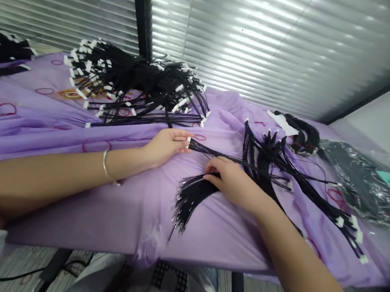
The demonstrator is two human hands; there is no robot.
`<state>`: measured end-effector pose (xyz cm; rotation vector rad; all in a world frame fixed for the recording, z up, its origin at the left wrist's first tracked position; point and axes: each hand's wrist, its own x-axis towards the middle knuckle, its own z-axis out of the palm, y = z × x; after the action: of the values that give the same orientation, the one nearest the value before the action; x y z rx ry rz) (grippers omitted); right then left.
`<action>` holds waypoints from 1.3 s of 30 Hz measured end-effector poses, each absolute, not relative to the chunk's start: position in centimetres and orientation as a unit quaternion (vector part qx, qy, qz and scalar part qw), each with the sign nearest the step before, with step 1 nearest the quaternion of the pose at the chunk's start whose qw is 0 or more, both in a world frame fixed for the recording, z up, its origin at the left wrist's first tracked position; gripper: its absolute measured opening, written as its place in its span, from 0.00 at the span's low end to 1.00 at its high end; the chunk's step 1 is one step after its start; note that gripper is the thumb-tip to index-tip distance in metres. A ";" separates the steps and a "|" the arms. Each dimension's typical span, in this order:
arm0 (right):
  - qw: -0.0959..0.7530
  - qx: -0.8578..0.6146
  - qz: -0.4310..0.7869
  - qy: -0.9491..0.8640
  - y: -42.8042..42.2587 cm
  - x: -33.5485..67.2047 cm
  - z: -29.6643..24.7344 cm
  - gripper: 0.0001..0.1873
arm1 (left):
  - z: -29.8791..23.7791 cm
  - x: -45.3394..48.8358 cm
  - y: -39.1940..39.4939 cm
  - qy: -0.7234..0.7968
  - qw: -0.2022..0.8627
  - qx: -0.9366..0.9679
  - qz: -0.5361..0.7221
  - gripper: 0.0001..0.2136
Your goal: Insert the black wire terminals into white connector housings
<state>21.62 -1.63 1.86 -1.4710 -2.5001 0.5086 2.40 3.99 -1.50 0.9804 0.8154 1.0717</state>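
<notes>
My left hand (170, 147) pinches the white connector (189, 142) at one end of a thin black wire harness (211, 152). The harness stretches to the right over the purple cloth. My right hand (224, 177) is curled just below it, with fingers and thumb closed around the upper part of a black wire bundle (195, 193). The bundle's loose ends, tipped with small metal terminals, fan out down and to the left. More black harnesses (266, 160) lie just beyond my right hand, partly hidden by it.
A large heap of black cables with white connectors (136, 77) lies at the back left. Red rubber bands (4, 109) are scattered on the purple cloth (111, 216). Plastic bags (365, 182) and tied coils (306, 134) sit at the right. A metal shutter stands behind.
</notes>
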 end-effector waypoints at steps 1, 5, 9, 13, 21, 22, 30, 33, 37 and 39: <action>0.094 -0.492 0.177 -0.847 -1.7 21.7 2.0 0.01 | -1.5 2.4 4.0 0.363 0.672 0.436 0.476 0.08; 0.098 -0.437 0.198 -0.872 -2.0 21.7 2.4 0.05 | -1.6 2.4 4.2 0.362 0.675 0.432 0.476 0.08; 0.104 -0.360 0.247 -0.894 -2.1 21.5 2.6 0.06 | -1.7 2.3 4.2 0.354 0.691 0.420 0.470 0.09; 0.092 -0.341 0.262 -0.898 -2.2 21.5 3.0 0.04 | -1.4 2.0 4.1 0.347 0.705 0.407 0.465 0.05; 0.118 -0.341 0.251 -0.898 -2.6 21.2 2.9 0.05 | 0.6 1.4 2.6 0.385 0.742 0.360 0.415 0.08; 0.129 -0.352 0.240 -0.896 -2.6 21.0 2.8 0.05 | 0.6 1.2 2.3 0.392 0.743 0.358 0.408 0.08; 0.101 -0.330 0.278 -0.896 -2.3 20.9 2.7 0.03 | 0.2 0.5 0.5 0.390 0.750 0.350 0.404 0.08; 0.068 -0.321 0.301 -0.895 -2.0 21.0 3.0 0.03 | 0.2 0.4 0.5 0.375 0.748 0.360 0.412 0.08; 0.023 -0.301 0.302 -0.904 -1.7 20.8 3.4 0.01 | 0.1 0.4 0.6 0.390 0.747 0.349 0.410 0.08; 0.009 -0.299 0.286 -0.910 -1.8 20.6 3.5 0.03 | 0.1 0.4 0.5 0.389 0.752 0.345 0.405 0.09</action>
<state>20.57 -1.82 3.49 -0.9339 -2.8437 0.8923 0.41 0.52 0.08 0.7542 0.8491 0.8834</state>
